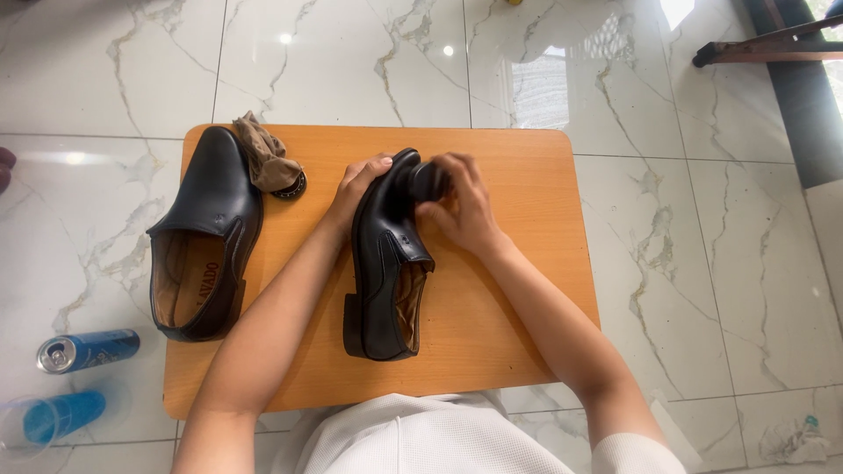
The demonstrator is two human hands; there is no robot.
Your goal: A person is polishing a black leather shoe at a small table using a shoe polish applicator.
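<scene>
Here we grip the black shoe lying on its side at the middle of the table: our left hand clasps its toe, our right hand presses a dark brush against the upper. Left of that shoe sits its mate, upright, with a brown cloth over a small tin by the mate's toe

Single head view, looking steeply down, close over small wooden table on marble floor.
</scene>
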